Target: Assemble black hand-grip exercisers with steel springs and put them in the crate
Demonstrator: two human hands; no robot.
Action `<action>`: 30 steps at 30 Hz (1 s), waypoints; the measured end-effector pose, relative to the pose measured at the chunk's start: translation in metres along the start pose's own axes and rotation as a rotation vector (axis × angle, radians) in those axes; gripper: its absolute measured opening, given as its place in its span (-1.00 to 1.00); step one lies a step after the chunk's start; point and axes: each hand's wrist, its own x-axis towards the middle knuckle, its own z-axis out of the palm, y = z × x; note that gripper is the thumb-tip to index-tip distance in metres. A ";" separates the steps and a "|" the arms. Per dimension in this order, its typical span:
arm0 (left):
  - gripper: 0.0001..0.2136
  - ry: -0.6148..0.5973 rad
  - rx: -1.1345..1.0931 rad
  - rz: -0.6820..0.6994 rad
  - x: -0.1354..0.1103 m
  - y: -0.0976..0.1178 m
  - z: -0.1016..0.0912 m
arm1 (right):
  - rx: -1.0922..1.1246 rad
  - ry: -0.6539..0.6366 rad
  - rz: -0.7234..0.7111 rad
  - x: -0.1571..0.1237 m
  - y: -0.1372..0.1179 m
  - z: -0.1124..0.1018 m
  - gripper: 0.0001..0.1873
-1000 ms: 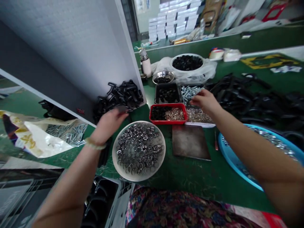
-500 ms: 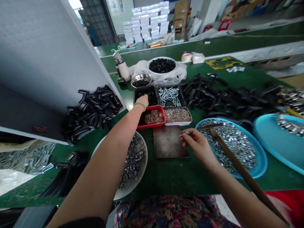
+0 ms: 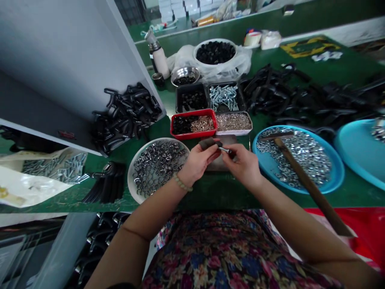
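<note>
My left hand is closed in a pinch on a small black part, mostly hidden by the fingers. Facing it, my right hand pinches a silver bolt, whose shank points left at the black part. Whether the two pieces touch I cannot tell. Both hands hover over a dark metal plate. Just behind them stands a red tray of black pieces and copper-coloured bits. Beyond it are a black tray of black parts and another black tray of silver bolts.
A white bowl of metal rings sits left. On the right, a hammer lies across a blue basin of small metal parts. Black handles are heaped at left, with more black pieces at right. A thermos stands behind.
My left hand has come back from the black tray with a small black part and now meets my right hand over the plate. The view has tilted down.
</note>
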 end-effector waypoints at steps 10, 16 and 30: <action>-0.62 -0.069 0.099 0.213 -0.021 -0.033 -0.009 | -0.352 -0.086 -0.200 -0.019 -0.014 -0.007 -0.86; -0.65 -0.043 0.193 0.165 -0.040 -0.029 -0.023 | 0.307 -0.212 0.163 -0.030 -0.015 -0.008 -0.62; -0.78 -0.042 -0.031 -0.175 -0.080 -0.032 -0.019 | 1.333 -0.329 0.946 -0.040 -0.032 -0.006 -0.66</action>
